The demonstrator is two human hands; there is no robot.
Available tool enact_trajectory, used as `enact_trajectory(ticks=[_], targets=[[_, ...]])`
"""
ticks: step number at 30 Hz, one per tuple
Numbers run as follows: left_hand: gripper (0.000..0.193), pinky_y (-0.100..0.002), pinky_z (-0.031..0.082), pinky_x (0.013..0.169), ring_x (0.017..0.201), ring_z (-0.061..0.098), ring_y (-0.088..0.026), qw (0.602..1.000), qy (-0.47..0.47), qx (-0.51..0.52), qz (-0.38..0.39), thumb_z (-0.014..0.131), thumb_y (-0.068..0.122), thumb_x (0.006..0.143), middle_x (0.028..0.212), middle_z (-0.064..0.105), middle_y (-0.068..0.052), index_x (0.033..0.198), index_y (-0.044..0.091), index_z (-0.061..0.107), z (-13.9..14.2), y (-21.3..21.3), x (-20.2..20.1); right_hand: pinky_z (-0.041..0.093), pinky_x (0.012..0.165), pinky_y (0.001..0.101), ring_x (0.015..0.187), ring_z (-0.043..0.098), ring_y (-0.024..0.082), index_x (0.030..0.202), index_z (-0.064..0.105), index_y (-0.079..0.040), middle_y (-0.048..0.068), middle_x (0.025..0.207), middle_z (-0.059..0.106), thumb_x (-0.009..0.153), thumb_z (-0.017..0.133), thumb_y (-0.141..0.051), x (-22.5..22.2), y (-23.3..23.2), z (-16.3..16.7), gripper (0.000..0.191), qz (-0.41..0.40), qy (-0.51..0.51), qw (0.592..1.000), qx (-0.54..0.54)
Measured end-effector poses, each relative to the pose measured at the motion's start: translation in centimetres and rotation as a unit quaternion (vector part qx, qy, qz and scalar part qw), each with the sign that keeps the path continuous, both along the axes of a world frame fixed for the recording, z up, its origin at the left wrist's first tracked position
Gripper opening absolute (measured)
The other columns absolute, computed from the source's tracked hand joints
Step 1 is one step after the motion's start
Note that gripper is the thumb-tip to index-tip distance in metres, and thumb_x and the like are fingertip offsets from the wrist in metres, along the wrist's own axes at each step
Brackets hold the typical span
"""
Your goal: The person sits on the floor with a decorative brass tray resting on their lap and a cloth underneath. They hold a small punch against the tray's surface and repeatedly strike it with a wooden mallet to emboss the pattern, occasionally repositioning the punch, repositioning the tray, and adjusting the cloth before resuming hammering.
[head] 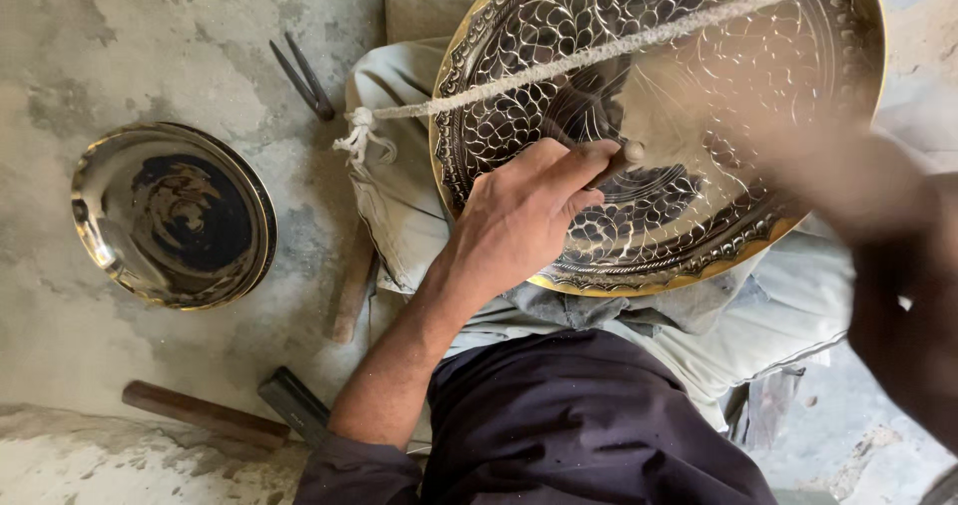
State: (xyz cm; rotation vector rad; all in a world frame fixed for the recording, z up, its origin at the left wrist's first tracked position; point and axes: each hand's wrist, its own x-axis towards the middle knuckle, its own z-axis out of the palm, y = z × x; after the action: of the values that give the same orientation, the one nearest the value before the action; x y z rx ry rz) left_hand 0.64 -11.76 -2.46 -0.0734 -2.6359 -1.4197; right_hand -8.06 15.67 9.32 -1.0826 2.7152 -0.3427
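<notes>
A large round brass tray [798, 36], engraved with dark leaf patterns, lies tilted on my lap over pale cloth. A rough twine cord [559, 66] runs across its face to a knot [357, 131] at the left. My left hand [524, 216] rests on the tray's lower left part, fingers closed on a thin metal chisel [621, 158] whose tip touches the engraved surface. My right hand [848, 181] is a motion blur above the tray's right side; what it holds cannot be made out.
A plain round brass plate [172, 216] with a dark centre lies on the concrete floor at left. Metal dividers [304, 78] lie above it. A wooden-handled hammer [215, 415] and a wooden stick [349, 290] lie near my left elbow.
</notes>
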Motion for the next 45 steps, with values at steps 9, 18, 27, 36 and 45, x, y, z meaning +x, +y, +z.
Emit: enact_trajectory(ticks=[9,18,27,36,45], targets=[[0.037,-0.035,0.06,0.066,0.081,0.071,-0.02,1.0,-0.009,0.004,0.005,0.073,0.018,0.099,0.097,0.065,-0.005,0.134,0.019,0.059,1.1,-0.2,-0.1,0.056,0.083,0.0401,0.1,0.07,0.035,0.134,0.059,0.014,0.029,0.115,0.068,0.096,0.058,0.012,0.7,-0.4,-0.1,0.038,-0.036,0.04,0.998,-0.028],[0.028,-0.028,0.058,0.072,0.085,0.07,-0.017,0.979,0.063,0.168,0.094,0.072,0.006,0.099,0.105,0.067,-0.006,0.122,0.012,0.059,2.5,-1.1,2.1,0.056,0.079,0.0368,0.089,0.071,0.03,0.133,0.061,0.01,0.021,0.104,0.07,0.089,0.063,0.009,3.3,5.3,-1.1,0.044,-0.14,0.011,0.99,-0.023],[0.014,-0.039,0.05,0.089,0.095,0.061,-0.026,0.971,0.08,0.05,0.218,0.059,0.006,0.109,0.106,0.062,-0.012,0.12,-0.002,0.056,3.3,-5.4,5.0,0.054,0.078,0.0348,0.088,0.068,0.022,0.117,0.063,0.009,0.016,0.099,0.073,0.088,0.085,-0.011,12.0,14.3,-10.2,0.041,-0.527,-0.1,0.834,-0.125],[0.027,-0.042,0.043,0.052,0.052,0.049,-0.023,0.938,0.276,-0.153,0.143,0.069,0.017,0.106,0.064,0.049,-0.005,0.085,0.003,0.06,11.5,1.8,3.3,0.055,0.084,0.0363,0.088,0.068,0.019,0.116,0.063,0.006,0.014,0.101,0.073,0.088,0.08,-0.009,15.8,14.3,-8.1,0.036,-0.537,-0.094,0.802,-0.243],[0.026,-0.041,0.044,0.064,0.069,0.056,-0.026,0.944,0.17,0.013,0.282,0.057,0.024,0.109,0.079,0.057,-0.011,0.097,0.002,0.055,-0.5,5.4,4.0,0.052,0.089,0.0418,0.099,0.069,0.029,0.131,0.06,0.0,0.018,0.11,0.072,0.081,0.079,-0.016,15.4,13.3,-7.7,0.055,-0.567,-0.082,0.795,-0.199]])
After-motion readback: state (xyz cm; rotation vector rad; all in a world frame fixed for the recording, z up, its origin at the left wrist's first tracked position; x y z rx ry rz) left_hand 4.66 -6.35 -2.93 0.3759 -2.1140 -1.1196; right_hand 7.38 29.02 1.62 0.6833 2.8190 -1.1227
